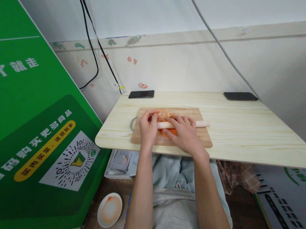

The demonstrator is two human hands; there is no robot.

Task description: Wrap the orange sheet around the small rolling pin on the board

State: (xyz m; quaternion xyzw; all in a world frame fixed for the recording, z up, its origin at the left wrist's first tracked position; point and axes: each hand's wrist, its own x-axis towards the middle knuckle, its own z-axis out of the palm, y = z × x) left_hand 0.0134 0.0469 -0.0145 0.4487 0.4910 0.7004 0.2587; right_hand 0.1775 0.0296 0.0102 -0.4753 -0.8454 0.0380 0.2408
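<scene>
A pale wooden rolling pin (203,124) lies slantwise across a wooden cutting board (204,137). My right hand (183,132) is laid over the pin, its fingers across the top and the thumb on the near side. Under and in front of the pin shows a flat piece of orange dough (171,132). Behind the pin, a lumpy, lighter orange part (165,115) sticks up. My left hand (149,125) is curled at the pin's left end, fingertips pinched at the orange dough's edge. What lies inside those fingers is partly hidden.
The board rests on a light wood-grain table (260,136) against the wall. Two dark phones, one at the left (141,94) and one at the right (240,96), lie along the back edge. Below left stands a stained white bowl (110,209). A green panel (10,106) rises at the left.
</scene>
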